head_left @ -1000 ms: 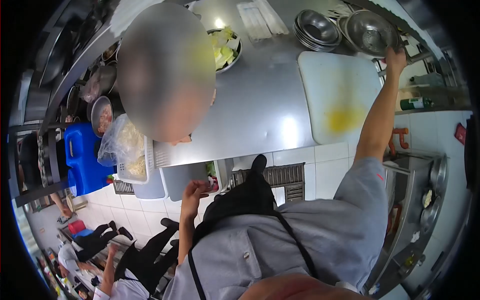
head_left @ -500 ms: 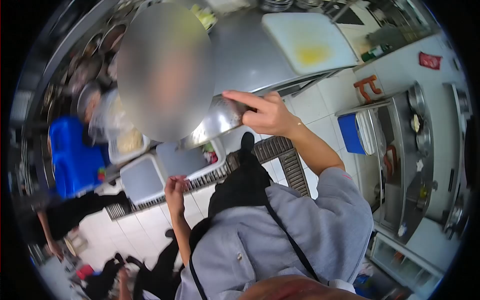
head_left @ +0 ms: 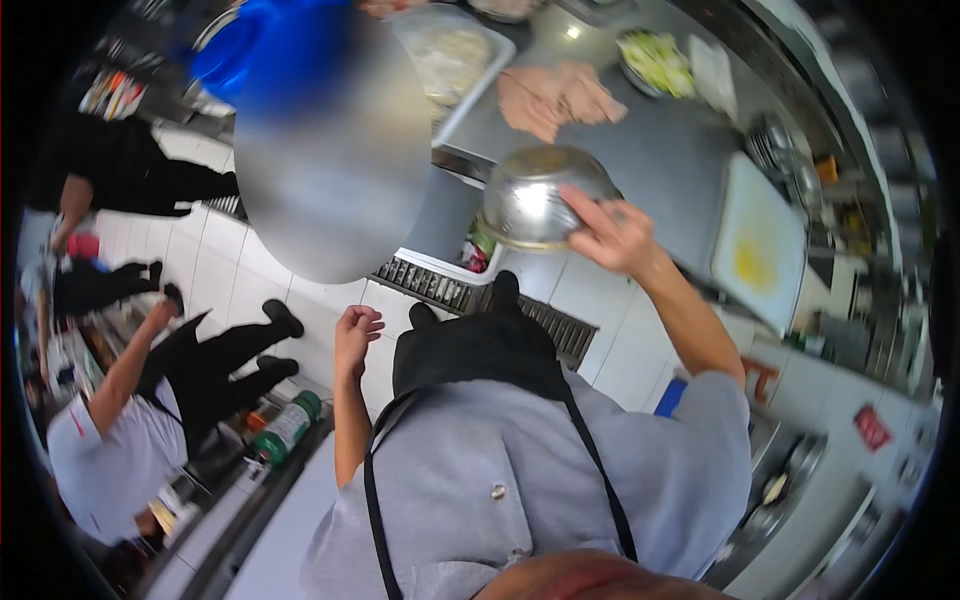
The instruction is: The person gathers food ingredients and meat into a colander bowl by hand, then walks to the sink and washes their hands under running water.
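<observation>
My right hand (head_left: 615,235) grips a shiny metal bowl (head_left: 540,195) by its side, with the bowl tipped and its base turned upward. The bowl is held near the front edge of the steel counter (head_left: 660,150). Below and left of it, over the tiled floor, my left hand (head_left: 357,333) hangs with bent fingers and nothing visible in it. Flat pale pink pieces of meat (head_left: 558,98) lie on the counter beyond the bowl. A bowl of chopped green leaves (head_left: 657,65) stands farther back.
At the right of the counter lies a white cutting board (head_left: 760,240) with a yellow stain. A white tray (head_left: 490,60) sits at the counter's left. Another person (head_left: 130,440) in a white shirt stands at the lower left. A blurred oval hides the upper left.
My right hand has moved from the stacked bowls at the right to the counter's front, now with a metal bowl. The view has turned left, and the meat has come into sight.
</observation>
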`<state>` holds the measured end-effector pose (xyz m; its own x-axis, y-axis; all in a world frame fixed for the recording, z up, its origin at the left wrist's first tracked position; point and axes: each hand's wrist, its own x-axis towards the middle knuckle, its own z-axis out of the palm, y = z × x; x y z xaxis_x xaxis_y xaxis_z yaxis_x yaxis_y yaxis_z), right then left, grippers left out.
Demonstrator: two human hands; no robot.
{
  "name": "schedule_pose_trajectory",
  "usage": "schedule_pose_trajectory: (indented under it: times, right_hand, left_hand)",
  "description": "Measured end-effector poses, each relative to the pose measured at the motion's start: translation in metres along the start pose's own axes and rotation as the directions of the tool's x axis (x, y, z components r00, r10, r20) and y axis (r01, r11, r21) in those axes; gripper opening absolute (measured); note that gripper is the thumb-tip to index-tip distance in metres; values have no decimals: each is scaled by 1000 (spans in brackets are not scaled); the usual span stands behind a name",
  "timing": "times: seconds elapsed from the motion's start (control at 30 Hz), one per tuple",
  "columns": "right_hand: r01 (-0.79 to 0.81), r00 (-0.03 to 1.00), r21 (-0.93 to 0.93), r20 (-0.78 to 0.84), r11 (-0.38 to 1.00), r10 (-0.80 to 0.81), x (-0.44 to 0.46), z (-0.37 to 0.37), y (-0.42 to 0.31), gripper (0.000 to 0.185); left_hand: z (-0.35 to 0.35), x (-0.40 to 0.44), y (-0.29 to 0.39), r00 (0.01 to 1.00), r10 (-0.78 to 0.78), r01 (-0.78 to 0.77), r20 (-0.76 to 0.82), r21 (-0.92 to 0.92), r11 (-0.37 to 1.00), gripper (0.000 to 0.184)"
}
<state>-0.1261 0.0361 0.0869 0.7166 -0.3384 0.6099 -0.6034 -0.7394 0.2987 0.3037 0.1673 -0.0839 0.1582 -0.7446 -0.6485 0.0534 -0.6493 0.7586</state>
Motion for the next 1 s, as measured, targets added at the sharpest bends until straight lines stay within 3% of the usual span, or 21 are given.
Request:
schedule_pose_trajectory:
  times: [0.13,0.2,0.33,0.4,0.43,0.47,0.5,0.53,0.57,0.6,0.63,0.67,0.7,0.73,0.8,0.83,0.87,0.93,1.0]
  right_hand:
    - [65,995,7,-77,998,-64,4,-1,8,27]
    - [95,976,83,190,992,-109,5,8,8,27]
    - [45,986,16,160,999,-47,35,-10,0,26]
    - [64,923,6,381,998,-62,35,16,-16,25]
    - [-84,929,69,366,994,53,38,23,-28,25]
    - [-103,946,31,313,994,88,45,23,-38,25]
    - [-121,967,-12,223,993,121,59,31,-48,25]
    - [-246,953,31,188,969,236,82,32,-66,22]
    - [-433,853,38,340,901,396,107,23,-91,18]
    - [-425,862,37,323,905,392,130,38,-112,18]
    - [-626,775,167,238,762,585,152,57,-134,17]
    - [-768,628,309,196,561,753,169,72,-157,15]
    - [-844,494,367,253,390,832,184,92,-174,12]
    - [-893,344,403,328,200,880,199,116,-188,9]
    - [-837,121,495,583,-233,804,222,172,-209,7]
    - [-772,106,535,642,-343,760,218,209,-217,13]
    - [-717,116,564,677,-411,727,257,221,-226,12]
    - [-457,151,631,750,-627,644,314,262,-239,10]
    - [-448,188,622,768,-642,613,348,314,-241,12]
  left_hand:
    - [15,-13,5,1000,-4,3,-11,-61,998,8]
    - [13,-15,-1,1000,17,-17,6,-27,999,8]
    - [-27,0,-13,999,9,-9,-38,-10,1000,8]
    - [-57,11,-18,998,-2,0,-62,-31,1000,8]
    - [-75,26,-32,996,76,-75,-35,52,996,8]
    - [-98,55,-32,982,187,-183,-15,136,974,8]
    - [-116,68,-22,980,198,-194,-7,164,967,8]
    - [-125,67,5,988,145,-136,-56,147,980,9]
    - [-139,65,21,987,161,-156,-27,146,977,10]
    - [-153,78,43,980,198,-196,2,141,970,12]
    - [-165,85,70,976,217,-215,-1,141,966,12]
    - [-175,83,94,958,263,-274,111,106,956,16]
    - [-185,83,117,927,303,-323,221,64,944,21]
    - [-197,87,140,890,320,-349,325,34,936,27]
    - [-226,107,174,806,317,-360,501,-12,933,40]
    - [-240,118,192,786,323,-366,527,-25,930,40]
    - [-255,128,210,813,360,-467,457,143,873,37]
    - [-282,138,247,873,305,-383,381,148,912,30]
    - [-320,175,262,837,445,-502,318,124,856,24]
